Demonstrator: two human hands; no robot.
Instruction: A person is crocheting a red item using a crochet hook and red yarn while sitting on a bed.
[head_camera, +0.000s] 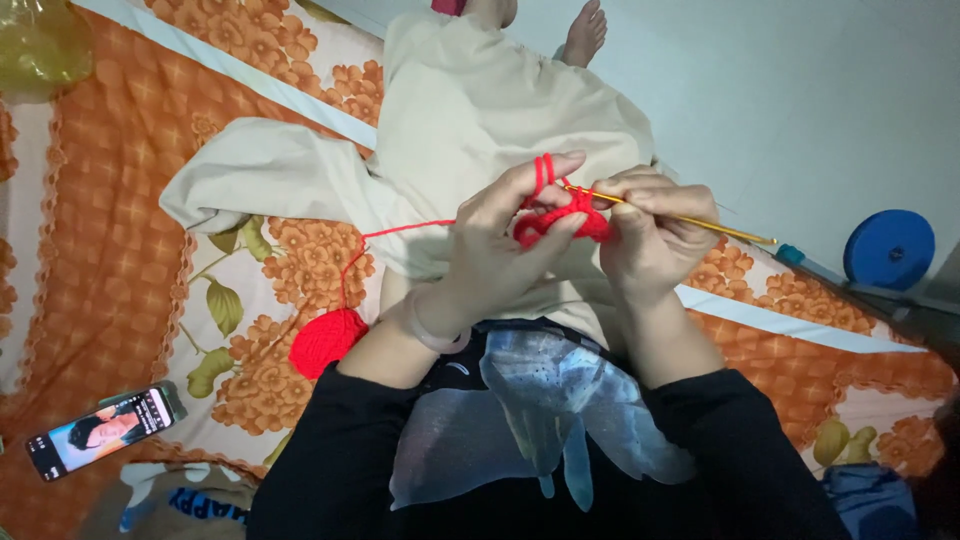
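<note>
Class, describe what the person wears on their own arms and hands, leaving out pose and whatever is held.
Both arms wear black long sleeves, pushed up so the forearms are bare. The left hand has a pale pink band around its wrist. The right hand is bare, with no glove or ring visible.

The hands meet at the centre of the frame, the left hand (500, 235) just left of the right hand (648, 235), with the crochet piece (560, 222) between them. The hook (690, 218) runs from the piece out to the right, past the right hand. Yarn (400, 230) leads from the left hand down-left to the ball (328, 341), which lies on the sheet (120, 200) left of the left forearm. A phone (102, 431) lies on the sheet at lower left. A disc (888, 249) sits at the right edge. A foot (585, 32) shows at top centre.
</note>
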